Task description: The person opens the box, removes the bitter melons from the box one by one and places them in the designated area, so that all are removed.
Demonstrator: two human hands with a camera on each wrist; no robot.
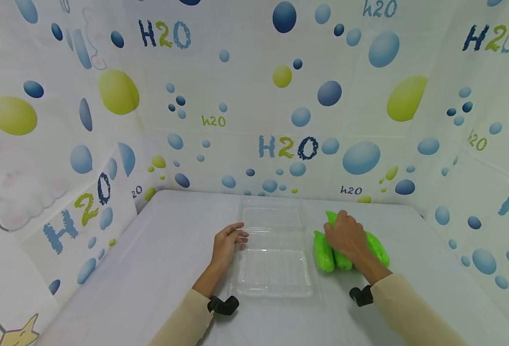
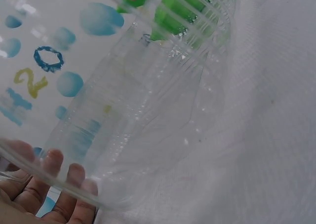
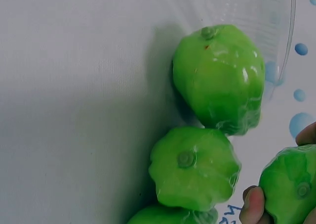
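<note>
A clear plastic clamshell container (image 1: 273,271) lies spread out on the white table, its lid half towards the wall. My left hand (image 1: 226,247) is at its left side; in the left wrist view bent fingers (image 2: 75,177) hold the rim, their tips showing through the plastic. My right hand (image 1: 347,235) grips a bright green, ribbed vegetable with a stem stub (image 3: 291,184), fingertips on both its sides. Below that hand lie more such green vegetables, a left one (image 1: 323,252), a middle one (image 3: 195,167) and a right one (image 1: 377,250), shiny as if wrapped in film.
The white cloth-covered table (image 1: 172,269) extends around the container. Behind it hangs a pale curtain (image 1: 246,96) printed with blue and yellow drops, which also encloses both sides. Black wrist cameras (image 1: 223,305) sit at both cuffs.
</note>
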